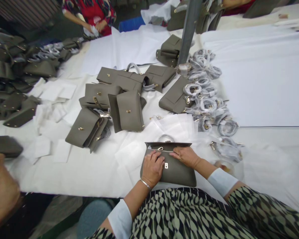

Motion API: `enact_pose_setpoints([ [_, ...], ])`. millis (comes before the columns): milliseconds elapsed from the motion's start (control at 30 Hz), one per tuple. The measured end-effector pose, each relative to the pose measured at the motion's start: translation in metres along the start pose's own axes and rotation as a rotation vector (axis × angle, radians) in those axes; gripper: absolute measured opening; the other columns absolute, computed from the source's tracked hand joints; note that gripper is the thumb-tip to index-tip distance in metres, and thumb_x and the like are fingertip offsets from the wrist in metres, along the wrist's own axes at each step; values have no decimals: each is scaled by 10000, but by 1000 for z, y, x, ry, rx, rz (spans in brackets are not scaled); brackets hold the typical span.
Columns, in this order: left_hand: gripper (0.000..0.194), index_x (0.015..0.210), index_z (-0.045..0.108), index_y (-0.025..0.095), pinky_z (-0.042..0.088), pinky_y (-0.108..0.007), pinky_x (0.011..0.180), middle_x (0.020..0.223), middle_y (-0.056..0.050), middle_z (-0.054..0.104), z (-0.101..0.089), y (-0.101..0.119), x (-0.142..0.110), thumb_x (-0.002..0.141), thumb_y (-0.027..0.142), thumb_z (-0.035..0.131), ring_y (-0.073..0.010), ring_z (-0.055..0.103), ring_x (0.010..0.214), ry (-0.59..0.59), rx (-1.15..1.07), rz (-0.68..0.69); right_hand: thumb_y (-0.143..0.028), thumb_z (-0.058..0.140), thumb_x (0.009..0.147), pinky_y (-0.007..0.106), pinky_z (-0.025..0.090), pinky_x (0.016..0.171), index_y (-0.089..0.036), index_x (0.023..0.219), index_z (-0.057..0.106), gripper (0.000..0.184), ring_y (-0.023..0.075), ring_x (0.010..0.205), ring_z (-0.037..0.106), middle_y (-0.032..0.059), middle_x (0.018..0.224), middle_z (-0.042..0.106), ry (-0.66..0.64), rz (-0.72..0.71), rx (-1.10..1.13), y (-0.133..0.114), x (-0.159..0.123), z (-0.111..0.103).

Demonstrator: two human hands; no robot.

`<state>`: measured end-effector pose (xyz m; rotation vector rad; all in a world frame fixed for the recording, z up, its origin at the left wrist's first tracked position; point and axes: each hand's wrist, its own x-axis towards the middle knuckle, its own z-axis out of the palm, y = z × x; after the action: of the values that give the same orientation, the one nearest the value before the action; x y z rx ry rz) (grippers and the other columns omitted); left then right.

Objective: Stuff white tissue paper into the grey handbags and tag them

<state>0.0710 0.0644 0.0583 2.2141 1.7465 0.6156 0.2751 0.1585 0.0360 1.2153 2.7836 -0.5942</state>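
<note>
A grey-brown leather handbag [175, 172] lies flat at the near edge of the white-covered table [264, 76], its flap raised and a small gold clasp showing. My left hand [153, 167] rests on the bag's front with the fingers curled down by the clasp. My right hand [185, 156] presses on the bag's top edge just under the flap, fingers together. Both hands touch the bag. A clear plastic sleeve [174, 127] lies right behind it.
Several matching handbags [126, 109] lie in a heap mid-table, more stacked at the left [12, 76]. Wrapped straps [206, 99] pile up to the right beside a metal post [188, 30]. Another person's arm [2, 186] is at the lower left; a person in red [92, 16] works opposite.
</note>
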Motion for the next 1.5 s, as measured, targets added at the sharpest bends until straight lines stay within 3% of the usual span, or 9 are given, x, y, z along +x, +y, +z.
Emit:
enact_pose_setpoints([
  [167, 456, 1308, 486, 177, 344, -444, 1067, 1352, -65, 514, -4, 9, -16, 903, 386, 471, -265, 376, 1291, -123, 88, 106, -472, 320, 978, 292, 381, 570, -169, 862, 641, 456, 201, 706, 625, 58, 831, 679, 25, -2, -6, 0, -2, -1],
  [300, 763, 1462, 225, 162, 267, -473, 1117, 1522, -63, 271, -3, 14, -18, 873, 630, 354, -283, 212, 1398, -271, 226, 84, -408, 374, 970, 364, 442, 818, -153, 1058, 633, 374, 245, 969, 593, 108, 1098, 648, 195, -72, -61, -14, -17, -17],
  [500, 748, 1470, 178, 129, 194, -484, 1136, 1541, -95, 194, -1, 22, -19, 905, 616, 241, -269, 144, 1424, -278, 275, 75, -533, 493, 876, 540, 189, 1106, -101, 1413, 348, 704, 334, 1341, 293, 150, 1450, 382, 209, -236, -168, -33, -56, -9],
  [633, 714, 1468, 159, 92, 146, -487, 1144, 1541, -130, 168, 0, 23, -21, 928, 551, 246, -272, 100, 1432, -301, 256, 154, -504, 526, 861, 571, 169, 1104, -100, 1441, 292, 744, 344, 1350, 278, 157, 1469, 347, 166, -219, -207, -27, -65, 17],
  [833, 736, 1480, 99, 123, 153, -507, 1145, 1553, -113, 129, 7, 21, -21, 920, 583, 227, -274, 78, 1434, -295, 213, 48, -507, 550, 838, 604, 194, 1082, -108, 1456, 255, 793, 356, 1355, 265, 155, 1480, 325, 167, -220, -242, -22, -55, 26],
  [967, 765, 1480, 105, 126, 157, -510, 1150, 1554, -101, 139, 5, 23, -20, 905, 622, 197, -269, 68, 1435, -290, 175, 14, -502, 561, 826, 563, 309, 1038, -114, 1415, 344, 737, 342, 1299, 373, 161, 1433, 403, 188, -257, -245, -23, -54, 14],
  [1167, 800, 1469, 191, 167, 83, -604, 1134, 1547, -48, 192, 1, 22, -20, 867, 692, 148, -298, 31, 1431, -256, 79, -31, -256, 481, 920, 394, 449, 923, -166, 1149, 571, 263, 228, 1026, 596, 96, 1107, 654, 465, -279, -142, -25, -46, -37],
  [1400, 788, 1458, 230, 191, 90, -584, 1126, 1529, -44, 257, 0, 16, -26, 859, 702, 200, -311, 79, 1418, -153, 22, -39, -266, 459, 934, 335, 501, 798, -200, 1054, 586, 186, 202, 868, 636, 51, 950, 680, 363, -469, -99, -48, -21, -58],
  [1500, 743, 1444, 269, 190, 98, -577, 1122, 1519, -41, 281, 4, 15, -26, 878, 669, 212, -319, 111, 1408, -134, 6, -51, -290, 487, 915, 405, 474, 883, -223, 1132, 566, 240, 257, 945, 620, 86, 1016, 659, 511, -329, -107, -55, -14, -70],
])
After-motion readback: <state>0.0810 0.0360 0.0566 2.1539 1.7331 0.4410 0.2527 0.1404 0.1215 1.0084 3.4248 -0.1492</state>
